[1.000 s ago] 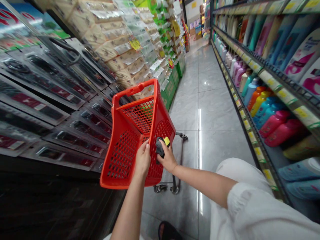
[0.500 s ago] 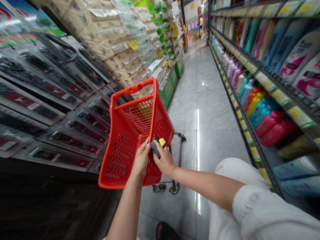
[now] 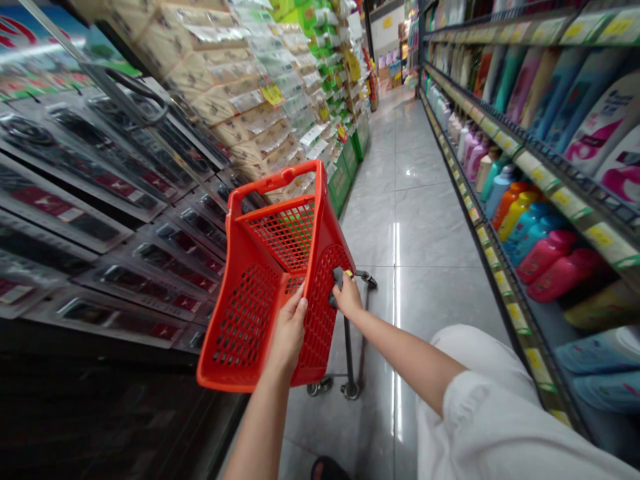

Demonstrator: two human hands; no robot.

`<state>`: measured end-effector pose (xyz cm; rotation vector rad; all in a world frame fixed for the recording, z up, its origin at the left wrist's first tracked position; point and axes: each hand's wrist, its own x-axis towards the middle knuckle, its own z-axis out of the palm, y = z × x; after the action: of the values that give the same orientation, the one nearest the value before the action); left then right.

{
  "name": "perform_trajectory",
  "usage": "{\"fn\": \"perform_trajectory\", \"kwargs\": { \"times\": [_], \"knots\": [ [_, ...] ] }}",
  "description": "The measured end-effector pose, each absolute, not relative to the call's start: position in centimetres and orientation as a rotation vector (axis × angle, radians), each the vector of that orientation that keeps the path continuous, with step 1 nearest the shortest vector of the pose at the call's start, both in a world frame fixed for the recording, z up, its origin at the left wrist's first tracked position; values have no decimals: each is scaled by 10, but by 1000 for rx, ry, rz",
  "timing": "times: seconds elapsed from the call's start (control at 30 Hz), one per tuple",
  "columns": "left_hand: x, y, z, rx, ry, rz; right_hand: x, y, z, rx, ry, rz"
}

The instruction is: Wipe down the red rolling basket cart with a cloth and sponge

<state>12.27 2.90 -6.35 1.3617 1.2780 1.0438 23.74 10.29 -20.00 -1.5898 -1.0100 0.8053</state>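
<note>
A red plastic shopping cart [image 3: 327, 223] with perforated basket walls stands tilted in view ahead of me. My left hand [image 3: 289, 330] is closed on the top edge of its near side wall, thumb on the outside. Against the outer face of that same wall, my right hand [image 3: 349, 295] presses a wadded dark grey cloth [image 3: 337, 285]. A small bit of yellow shows by the right fingers; what it is I cannot tell. The basket's visible inside is bare red lattice.
Packaged goods on hooks [image 3: 175, 260] hang close on the left, beyond them stacked tissue packs [image 3: 240, 87]. On the right runs a shelf rack [image 3: 530, 167] of bottles. Grey tiled floor [image 3: 400, 220] stretches down the aisle. The cart's casters [image 3: 350, 390] rest on it.
My right hand with the cloth has moved right, away from my left hand, onto the basket's outer side. My left hand stays at the edge, and the cart shifts slightly right in view.
</note>
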Motion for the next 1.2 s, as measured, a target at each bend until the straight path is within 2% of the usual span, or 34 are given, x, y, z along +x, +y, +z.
{"fn": "perform_trajectory", "kwargs": {
  "times": [0.1, 0.27, 0.43, 0.53, 0.63, 0.87, 1.03, 1.2],
  "knots": [
    [119, 27, -65, 1350, 1286, 1044, 242, 114, -210, -1618, -943, 876],
    [120, 19, -63, 1334, 1271, 1025, 263, 142, -189, -1470, -1067, 585],
    [123, 8, -61, 1345, 1303, 1000, 272, 127, -219, -1855, -973, 824],
    [123, 5, -61, 1350, 1321, 994, 272, 120, -237, -1914, -916, 872],
    [125, 8, -60, 1357, 1332, 1004, 264, 117, -231, -1939, -894, 884],
    [130, 27, -66, 1307, 1271, 1060, 216, 67, -217, -1521, -992, 765],
    [128, 31, -67, 1282, 1269, 1079, 202, 32, -238, -1583, -991, 957],
    [125, 36, -67, 1308, 1270, 1069, 210, 48, -190, -1396, -1042, 891]
  ]
}}
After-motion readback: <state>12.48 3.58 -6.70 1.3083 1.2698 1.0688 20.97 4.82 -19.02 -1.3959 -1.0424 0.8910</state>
